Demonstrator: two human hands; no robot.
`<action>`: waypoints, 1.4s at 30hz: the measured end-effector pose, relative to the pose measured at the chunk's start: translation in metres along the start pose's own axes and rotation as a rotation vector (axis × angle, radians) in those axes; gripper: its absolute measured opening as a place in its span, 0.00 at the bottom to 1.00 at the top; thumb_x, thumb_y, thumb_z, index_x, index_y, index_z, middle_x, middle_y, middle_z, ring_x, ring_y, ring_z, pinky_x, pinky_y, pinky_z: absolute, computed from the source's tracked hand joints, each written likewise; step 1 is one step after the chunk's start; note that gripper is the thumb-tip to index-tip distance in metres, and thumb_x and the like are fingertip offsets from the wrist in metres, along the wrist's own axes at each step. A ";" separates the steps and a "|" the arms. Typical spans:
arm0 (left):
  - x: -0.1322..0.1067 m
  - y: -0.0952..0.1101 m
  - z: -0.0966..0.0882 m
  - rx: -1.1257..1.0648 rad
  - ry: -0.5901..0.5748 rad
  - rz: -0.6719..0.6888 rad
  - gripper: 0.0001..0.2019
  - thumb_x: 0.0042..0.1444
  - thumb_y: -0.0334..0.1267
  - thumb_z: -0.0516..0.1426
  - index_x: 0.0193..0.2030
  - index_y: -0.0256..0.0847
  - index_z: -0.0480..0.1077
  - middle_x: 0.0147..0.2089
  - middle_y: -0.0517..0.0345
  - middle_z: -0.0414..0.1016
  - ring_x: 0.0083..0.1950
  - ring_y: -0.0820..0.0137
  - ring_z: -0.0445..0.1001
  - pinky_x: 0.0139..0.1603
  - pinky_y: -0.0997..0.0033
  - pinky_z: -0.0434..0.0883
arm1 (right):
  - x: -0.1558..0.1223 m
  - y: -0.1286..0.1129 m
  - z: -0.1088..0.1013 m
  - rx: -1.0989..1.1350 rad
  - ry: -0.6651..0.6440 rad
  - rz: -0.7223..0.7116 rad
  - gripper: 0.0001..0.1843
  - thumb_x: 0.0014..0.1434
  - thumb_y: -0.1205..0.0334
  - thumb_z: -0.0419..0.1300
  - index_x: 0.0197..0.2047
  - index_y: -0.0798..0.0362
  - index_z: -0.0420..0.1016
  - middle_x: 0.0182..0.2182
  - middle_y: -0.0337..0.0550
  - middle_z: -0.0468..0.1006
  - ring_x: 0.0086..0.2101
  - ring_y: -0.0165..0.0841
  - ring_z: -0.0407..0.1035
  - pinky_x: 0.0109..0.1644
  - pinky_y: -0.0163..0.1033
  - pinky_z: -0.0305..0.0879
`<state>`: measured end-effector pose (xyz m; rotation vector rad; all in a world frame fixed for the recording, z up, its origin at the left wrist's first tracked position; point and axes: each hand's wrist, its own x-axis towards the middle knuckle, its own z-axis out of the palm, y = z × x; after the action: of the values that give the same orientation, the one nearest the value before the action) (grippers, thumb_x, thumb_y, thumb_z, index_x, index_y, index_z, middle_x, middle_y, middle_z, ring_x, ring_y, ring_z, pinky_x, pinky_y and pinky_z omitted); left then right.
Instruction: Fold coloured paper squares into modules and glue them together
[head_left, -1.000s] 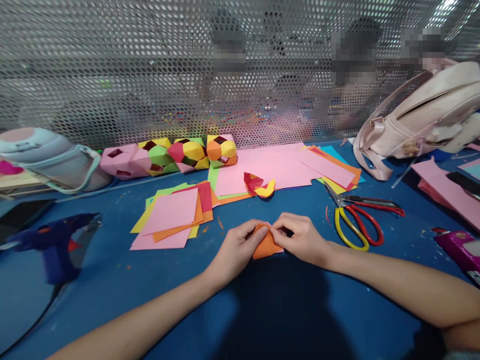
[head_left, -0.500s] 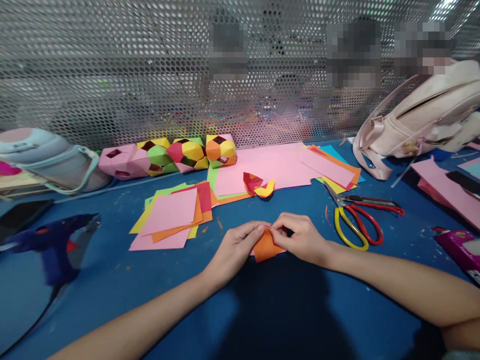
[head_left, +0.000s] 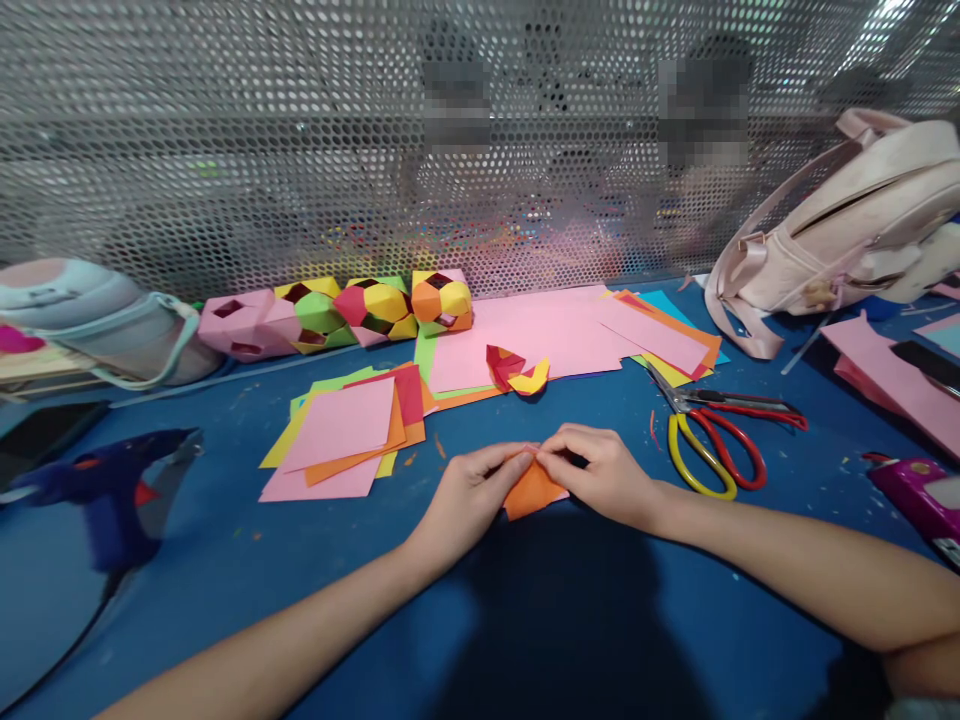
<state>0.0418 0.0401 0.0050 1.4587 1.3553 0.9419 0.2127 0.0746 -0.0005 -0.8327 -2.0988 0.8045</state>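
An orange piece of paper (head_left: pixel 534 492) with a bit of pink at its right edge lies between my hands, low over the blue table. My left hand (head_left: pixel 474 492) pinches its upper left side with thumb and fingers. At the top right, my right hand (head_left: pixel 600 470) pinches the same paper, its fingertips close to the left thumb. The upper edge is partly hidden by my fingers. Just beyond my hands sits a small folded red and yellow paper piece (head_left: pixel 529 380), on the edge of a large pink sheet (head_left: pixel 540 325).
Left are a stack of coloured paper squares (head_left: pixel 337 425), a blue glue gun (head_left: pixel 112 490) and folded paper balls (head_left: pixel 382 310) in a row. Scissors (head_left: pixel 705 450), a purple tool (head_left: pixel 911 495) and a pale backpack (head_left: pixel 847 230) lie right. A perforated metal screen (head_left: pixel 315 140) stands behind.
My right fingertips have shifted slightly left along the paper's top edge, toward my left thumb. The orange paper has tilted a little. Other things on the table stay put.
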 end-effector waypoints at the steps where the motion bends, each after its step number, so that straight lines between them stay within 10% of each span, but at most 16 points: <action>1: 0.000 -0.001 0.000 -0.011 0.039 -0.015 0.12 0.55 0.43 0.55 0.39 0.41 0.76 0.42 0.58 0.80 0.45 0.63 0.74 0.48 0.67 0.69 | 0.000 0.000 -0.001 0.001 0.002 0.018 0.08 0.59 0.66 0.53 0.31 0.55 0.71 0.25 0.39 0.70 0.27 0.27 0.64 0.32 0.32 0.60; 7: 0.003 -0.002 -0.003 -0.076 0.173 -0.053 0.15 0.53 0.46 0.55 0.39 0.39 0.75 0.41 0.55 0.79 0.43 0.64 0.74 0.44 0.68 0.70 | -0.001 0.004 -0.004 -0.031 0.004 0.088 0.07 0.56 0.64 0.56 0.27 0.54 0.64 0.24 0.36 0.66 0.24 0.26 0.62 0.29 0.31 0.60; 25: 0.004 -0.007 -0.002 0.027 0.082 -0.012 0.15 0.52 0.41 0.55 0.44 0.41 0.75 0.42 0.55 0.79 0.43 0.63 0.75 0.44 0.66 0.71 | 0.004 0.009 -0.010 -0.119 0.072 0.010 0.07 0.56 0.70 0.54 0.26 0.55 0.67 0.23 0.37 0.68 0.25 0.26 0.62 0.30 0.32 0.60; 42: 0.004 -0.004 -0.002 -0.046 0.105 -0.059 0.16 0.53 0.43 0.54 0.45 0.39 0.75 0.42 0.53 0.79 0.44 0.61 0.75 0.45 0.64 0.71 | 0.004 0.003 -0.012 0.091 0.012 0.220 0.15 0.63 0.58 0.48 0.30 0.54 0.69 0.25 0.38 0.71 0.27 0.27 0.65 0.33 0.32 0.60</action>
<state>0.0392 0.0441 0.0020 1.3438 1.4356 1.0174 0.2207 0.0829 0.0050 -1.0276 -1.9672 0.9996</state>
